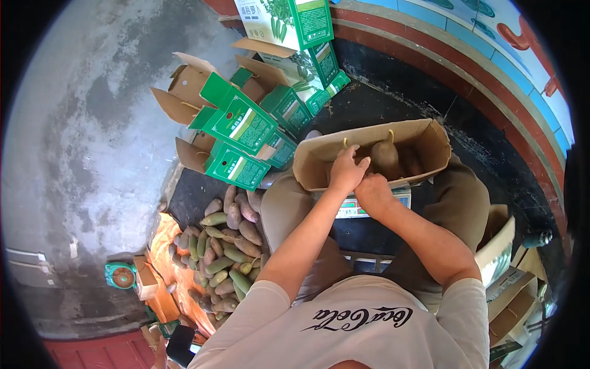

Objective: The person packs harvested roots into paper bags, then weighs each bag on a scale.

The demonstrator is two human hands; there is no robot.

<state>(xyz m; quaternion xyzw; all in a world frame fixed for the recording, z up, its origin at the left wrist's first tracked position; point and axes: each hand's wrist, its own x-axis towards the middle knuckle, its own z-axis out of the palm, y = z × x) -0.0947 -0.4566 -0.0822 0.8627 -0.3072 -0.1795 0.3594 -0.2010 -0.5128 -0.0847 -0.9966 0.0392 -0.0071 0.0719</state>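
An open cardboard box [311, 147] sits between my knees on top of a scale [402, 198]. Inside it stands a brownish gourd [386, 158] with a curved stem, and darker gourds lie partly in shadow. My left hand [348, 169] reaches over the box's near wall, its fingers bent at a second pale stem [345, 142]; the gourd under them is mostly hidden. Close beside it, my right hand [375, 192] is closed at the box's near edge. What its fingers grip is hidden from view.
A pile of green and brown gourds [221, 251] covers the floor on the left, partly on an orange sheet [169, 238]. Green printed cartons [243, 123] stand beyond, some with open flaps. More cartons [513, 301] are on my right. A teal round object [120, 275] stands far left.
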